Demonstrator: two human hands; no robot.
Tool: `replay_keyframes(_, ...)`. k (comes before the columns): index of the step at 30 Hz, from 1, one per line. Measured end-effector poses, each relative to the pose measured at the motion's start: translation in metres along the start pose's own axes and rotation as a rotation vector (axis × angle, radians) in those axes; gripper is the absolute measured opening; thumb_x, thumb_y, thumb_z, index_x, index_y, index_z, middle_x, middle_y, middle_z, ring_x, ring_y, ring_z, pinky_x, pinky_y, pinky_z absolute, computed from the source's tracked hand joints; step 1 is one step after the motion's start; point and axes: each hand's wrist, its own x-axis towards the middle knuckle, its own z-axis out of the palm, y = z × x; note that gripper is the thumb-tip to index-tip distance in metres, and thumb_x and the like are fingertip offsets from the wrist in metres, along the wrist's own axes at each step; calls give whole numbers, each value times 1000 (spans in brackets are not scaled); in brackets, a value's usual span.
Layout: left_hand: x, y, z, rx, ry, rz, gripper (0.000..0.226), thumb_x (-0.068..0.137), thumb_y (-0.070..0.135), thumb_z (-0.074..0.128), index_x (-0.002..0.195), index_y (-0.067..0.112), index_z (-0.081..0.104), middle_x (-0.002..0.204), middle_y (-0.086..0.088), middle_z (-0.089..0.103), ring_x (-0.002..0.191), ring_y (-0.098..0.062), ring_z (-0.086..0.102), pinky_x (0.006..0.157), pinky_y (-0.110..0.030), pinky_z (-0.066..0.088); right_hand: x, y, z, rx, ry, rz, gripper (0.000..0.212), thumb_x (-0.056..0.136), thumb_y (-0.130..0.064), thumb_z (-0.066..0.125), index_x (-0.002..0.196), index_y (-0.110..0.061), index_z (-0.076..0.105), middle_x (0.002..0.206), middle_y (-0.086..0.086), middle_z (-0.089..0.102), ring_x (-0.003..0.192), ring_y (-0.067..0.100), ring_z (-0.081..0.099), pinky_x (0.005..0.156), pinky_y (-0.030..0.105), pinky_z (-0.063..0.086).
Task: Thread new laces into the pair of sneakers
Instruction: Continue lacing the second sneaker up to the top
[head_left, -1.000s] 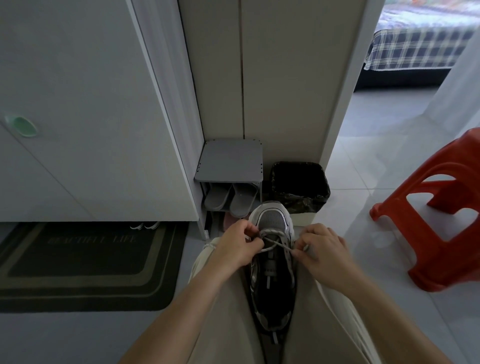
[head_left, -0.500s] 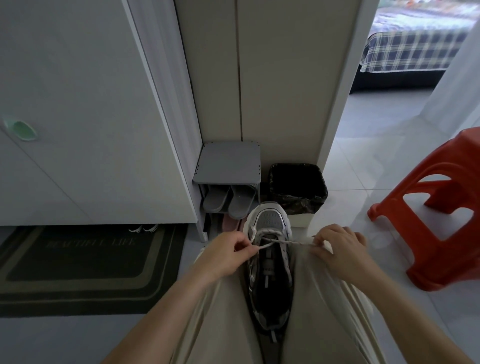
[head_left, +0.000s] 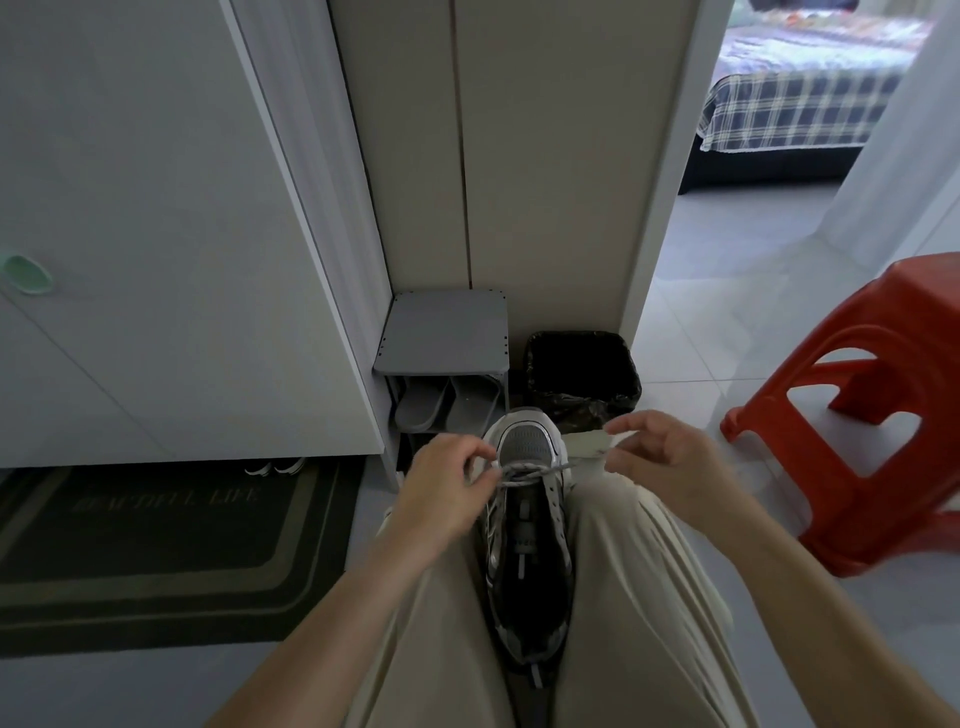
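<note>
At far left a dark doormat lies on the floor below a white cabinet door. Further right, a small grey shoe rack stands in the corner with grey slippers on its shelf. The left hand is closed in a pinch on the grey lace at the left edge of the sneaker, which stands wedged between the person's knees in beige trousers, toe pointing away. The lace crosses the lowest eyelets near the toe. Behind the toe sits a black-lined waste bin. The right hand is off to the right of the shoe, fingers pinched on the lace's other end, pulled taut. At far right stands a red plastic stool.
</note>
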Motion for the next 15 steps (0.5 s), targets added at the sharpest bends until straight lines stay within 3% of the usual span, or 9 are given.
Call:
replay_keyframes(3,3,23,9,-33,-28,90,28,87,32,64,114,26,61,106,13,55,103,-5,49,93,-23,40,-1,-9,2,-40,-13,-57,26,79,-9,73,89,-30,62,74,-12,70,71,5,61,71,10,44)
replay_keyframes(5,8,38,17,-45,-87,160,35,86,33,64,119,25,60,116,11,59,111,-6,51,97,-28,42,-4,-14,2,-52,-20,-73,25,79,-9,74,88,-30,61,75,-14,70,71,0,61,69,7,43)
replay_keyframes(8,16,56,26,-16,-139,184,21,89,34,58,107,29,66,101,11,66,97,-5,58,85,-33,49,-6,-15,-4,-85,-12,-68,24,78,-11,74,88,-29,62,76,-11,71,75,4,64,73,14,49)
replay_keyframes(10,24,59,27,-39,-49,163,14,89,32,58,95,27,70,89,9,67,83,-5,59,77,-32,50,-7,-12,-13,-194,-29,-38,22,79,-15,74,86,-33,63,76,-8,71,75,6,65,76,24,53)
replay_keyframes(13,38,52,23,-110,67,53,13,88,33,63,92,26,72,85,7,65,74,-5,57,74,-29,49,-9,-4,-29,-378,-58,35,15,81,-20,71,79,-33,65,74,-4,70,72,14,66,75,35,54)
replay_keyframes(15,41,48,21,-127,85,2,13,86,34,65,96,27,70,86,7,62,73,-4,55,75,-29,50,-10,-2,-37,-343,3,46,11,83,-18,70,76,-27,69,71,0,70,67,19,65,70,34,52)
